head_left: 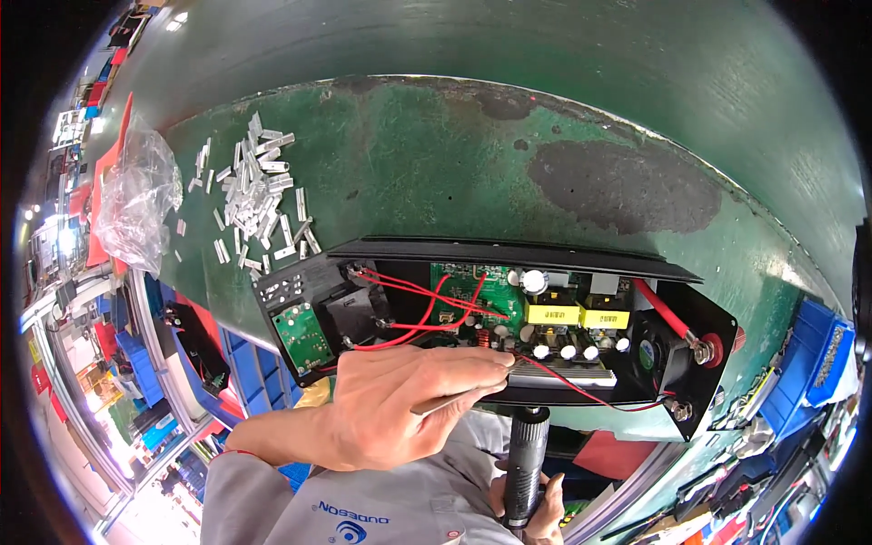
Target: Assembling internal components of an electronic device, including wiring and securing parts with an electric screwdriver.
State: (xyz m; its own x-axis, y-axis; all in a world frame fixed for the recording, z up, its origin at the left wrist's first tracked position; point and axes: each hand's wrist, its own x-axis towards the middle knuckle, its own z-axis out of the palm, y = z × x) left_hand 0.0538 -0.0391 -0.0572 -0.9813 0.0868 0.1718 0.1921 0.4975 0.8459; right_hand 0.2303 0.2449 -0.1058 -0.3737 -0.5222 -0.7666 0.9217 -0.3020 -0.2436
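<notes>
A long black metal case (536, 396) lies open before me, with green circuit boards (304, 338), red wires and yellow transformers inside. My left hand (400, 404) reaches over its near wall from the lower left. Its fingers pinch a slim grey metal strip (440, 403), whose exact kind I cannot make out; the fingertips are by the heat sink (568, 373). Below the case, my right hand (545, 516) grips a black cylindrical electric screwdriver (528, 465). The screwdriver stands upright, its head end at the near wall. The bit is hidden.
Many small silver metal pieces (259, 195) lie heaped on the green worktable (436, 173) at the left. Beyond them is a clear plastic bag (141, 200). A fan (656, 354) sits in the case's right end. Blue bins (808, 354) stand far right.
</notes>
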